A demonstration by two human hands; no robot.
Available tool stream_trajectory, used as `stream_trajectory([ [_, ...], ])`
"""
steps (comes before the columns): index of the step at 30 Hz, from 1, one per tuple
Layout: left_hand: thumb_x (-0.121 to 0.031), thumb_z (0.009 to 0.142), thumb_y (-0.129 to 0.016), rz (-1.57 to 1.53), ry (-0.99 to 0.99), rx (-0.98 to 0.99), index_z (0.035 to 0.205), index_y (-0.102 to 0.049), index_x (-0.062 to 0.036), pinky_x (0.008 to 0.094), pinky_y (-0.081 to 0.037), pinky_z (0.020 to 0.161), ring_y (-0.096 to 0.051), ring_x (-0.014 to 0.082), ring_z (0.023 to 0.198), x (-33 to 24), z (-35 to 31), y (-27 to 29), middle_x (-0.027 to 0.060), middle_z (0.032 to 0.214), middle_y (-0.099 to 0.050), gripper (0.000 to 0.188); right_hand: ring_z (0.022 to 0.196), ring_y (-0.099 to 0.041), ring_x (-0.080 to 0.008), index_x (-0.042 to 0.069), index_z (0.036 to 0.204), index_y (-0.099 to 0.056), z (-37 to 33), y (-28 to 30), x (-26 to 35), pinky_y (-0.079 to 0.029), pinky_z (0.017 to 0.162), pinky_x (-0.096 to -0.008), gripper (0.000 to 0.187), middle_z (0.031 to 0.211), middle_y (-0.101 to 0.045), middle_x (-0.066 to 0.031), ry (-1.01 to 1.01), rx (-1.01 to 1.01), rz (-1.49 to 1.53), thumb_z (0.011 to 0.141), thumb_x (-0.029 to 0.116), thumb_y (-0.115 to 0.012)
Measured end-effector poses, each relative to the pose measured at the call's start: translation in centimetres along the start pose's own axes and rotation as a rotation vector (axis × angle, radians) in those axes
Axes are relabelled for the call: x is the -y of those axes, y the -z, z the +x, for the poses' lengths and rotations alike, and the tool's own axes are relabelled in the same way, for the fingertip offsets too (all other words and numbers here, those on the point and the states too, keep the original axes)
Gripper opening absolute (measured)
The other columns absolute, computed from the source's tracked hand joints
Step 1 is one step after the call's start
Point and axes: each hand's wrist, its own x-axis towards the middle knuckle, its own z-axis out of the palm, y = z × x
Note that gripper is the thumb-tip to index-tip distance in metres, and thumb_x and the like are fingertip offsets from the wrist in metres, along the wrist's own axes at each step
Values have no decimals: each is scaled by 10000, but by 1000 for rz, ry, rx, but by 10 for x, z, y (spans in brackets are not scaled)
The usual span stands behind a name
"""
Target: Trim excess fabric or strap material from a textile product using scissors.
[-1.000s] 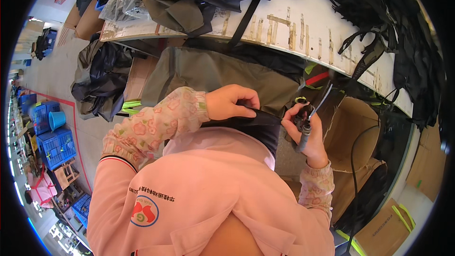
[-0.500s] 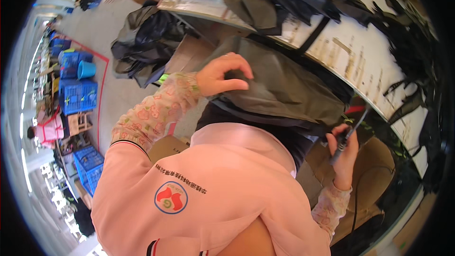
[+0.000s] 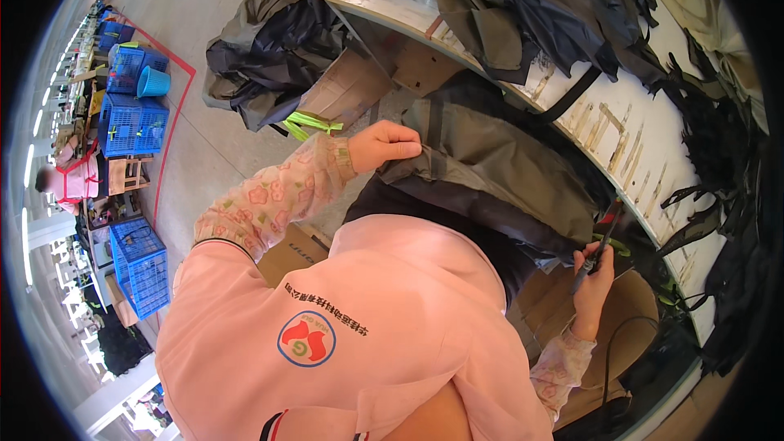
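The left hand (image 3: 384, 147) has its grip pinched on the left end of olive fabric (image 3: 523, 165) across the lap (image 3: 377, 198); the right hand (image 3: 596, 282) wraps a slim dark tool (image 3: 600, 250), its kind unclear. The scuffed white worktop (image 3: 653, 140) beyond is cut off; blue crates (image 3: 134, 126) stand far left on grey floor (image 3: 214, 124).

Grey floor (image 3: 204, 151) (red-lined), white worktable (image 3: 645, 137), strip lights (image 3: 27, 249)

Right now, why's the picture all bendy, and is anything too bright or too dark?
Head view: the wide lens bends the table edge and leaves black corners; head view, far left: lights glare white; head view, middle: the left hand is well lit on the dark cloth.
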Motion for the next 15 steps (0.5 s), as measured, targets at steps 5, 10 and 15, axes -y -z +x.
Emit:
stream_trajectory([
  [5,-215,949,-570,-259,8,56,835,-621,-17,194,-378,641,-439,12,729,-13,9,0,-88,729,-510,234,716,-474,-97,27,931,-498,-1,-10,3,-426,664,-229,202,790,-521,-12,-33,-24,-17,815,-18,-657],
  [10,-240,936,-583,115,59,-86,804,-607,-46,221,-349,584,-415,21,688,-54,-9,38,-90,692,-459,236,723,-501,-92,31,928,-509,1,-7,12,-427,657,-227,209,783,-548,-11,-71,18,61,810,-8,-678],
  [15,-221,892,-624,559,-142,-829,897,-678,-56,239,-445,762,-561,75,830,-87,-105,213,-35,852,-637,174,726,-519,-85,35,920,-515,9,1,13,-438,675,-220,237,801,-574,-9,-77,-69,153,793,4,-713],
])
